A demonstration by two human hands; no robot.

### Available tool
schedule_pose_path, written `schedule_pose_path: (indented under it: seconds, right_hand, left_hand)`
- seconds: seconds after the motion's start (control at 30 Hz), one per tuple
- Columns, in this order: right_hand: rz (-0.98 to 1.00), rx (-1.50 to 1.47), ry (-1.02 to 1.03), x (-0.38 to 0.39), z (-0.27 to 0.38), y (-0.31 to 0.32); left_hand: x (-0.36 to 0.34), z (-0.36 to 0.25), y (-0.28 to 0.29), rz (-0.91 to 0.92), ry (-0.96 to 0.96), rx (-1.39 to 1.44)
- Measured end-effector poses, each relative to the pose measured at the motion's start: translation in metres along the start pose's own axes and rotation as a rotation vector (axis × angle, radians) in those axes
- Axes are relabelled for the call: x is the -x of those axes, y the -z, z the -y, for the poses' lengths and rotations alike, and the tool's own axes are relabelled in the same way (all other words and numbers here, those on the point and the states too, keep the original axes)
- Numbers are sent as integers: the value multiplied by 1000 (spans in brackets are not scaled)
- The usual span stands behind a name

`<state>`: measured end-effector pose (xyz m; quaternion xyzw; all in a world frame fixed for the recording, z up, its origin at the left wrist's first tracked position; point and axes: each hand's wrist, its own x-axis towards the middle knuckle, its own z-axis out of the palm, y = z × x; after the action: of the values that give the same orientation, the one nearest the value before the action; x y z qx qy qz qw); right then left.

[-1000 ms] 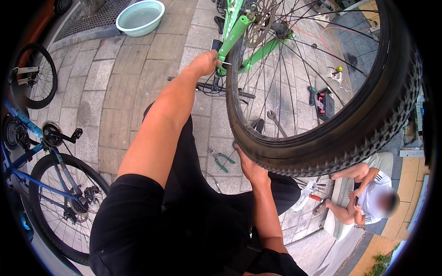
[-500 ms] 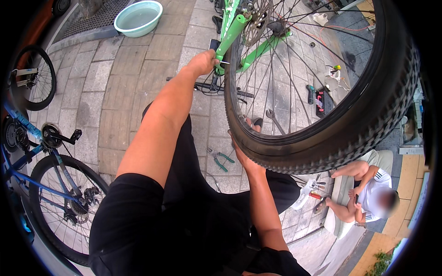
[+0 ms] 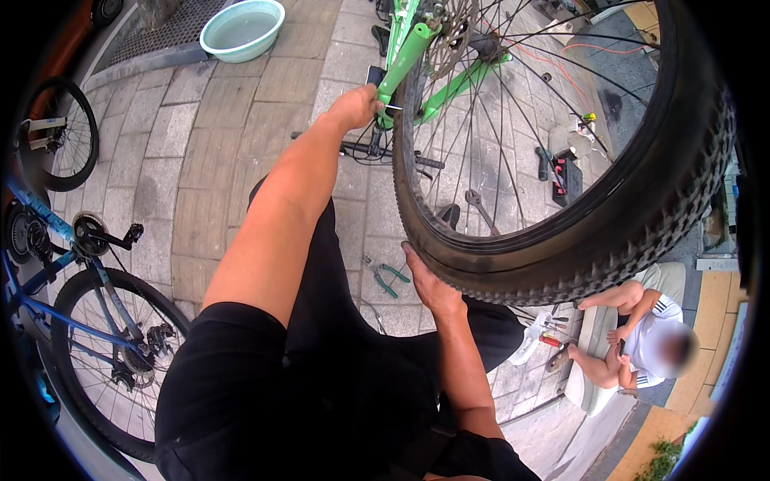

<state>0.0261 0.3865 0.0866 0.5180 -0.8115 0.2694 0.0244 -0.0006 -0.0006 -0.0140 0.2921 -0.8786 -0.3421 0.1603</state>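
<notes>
Wheel (image 3: 561,160): large knobby-tyred bike wheel, raised in front of the person, upper right of view, seated in the green frame (image 3: 409,56). Blue bike (image 3: 88,321) stands well apart at left; basin (image 3: 241,28) at top on the paving.

Right hand (image 3: 429,284): open palm pressed up under the tyre's lower edge, fingers flat against the tread, not wrapped. Judged best kept there as a brake/steady; keep fingers clear of spokes.

Left hand (image 3: 357,104): arm at full reach, fingers closed round the green frame tube nr the disc rotor (image 3: 449,36). Whether a small tool is in that fist, can't tell. Advise firm hold on frame, knuckles off the rotor.

Pliers (image 3: 389,276) on the ground, just below the tyre; spanner (image 3: 481,210) beyond, seen thru spokes.
</notes>
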Motion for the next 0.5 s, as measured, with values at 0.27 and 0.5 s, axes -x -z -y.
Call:
schedule_pose_path:
  seconds: [0.27, 0.5]
  right_hand:
    - [103, 26, -85, -19, 10, 1]
    - [118, 27, -243, -34, 13, -8]
  left_hand:
    - [1, 1, 1, -11, -8, 5]
    - [1, -1, 2, 8, 9, 12]
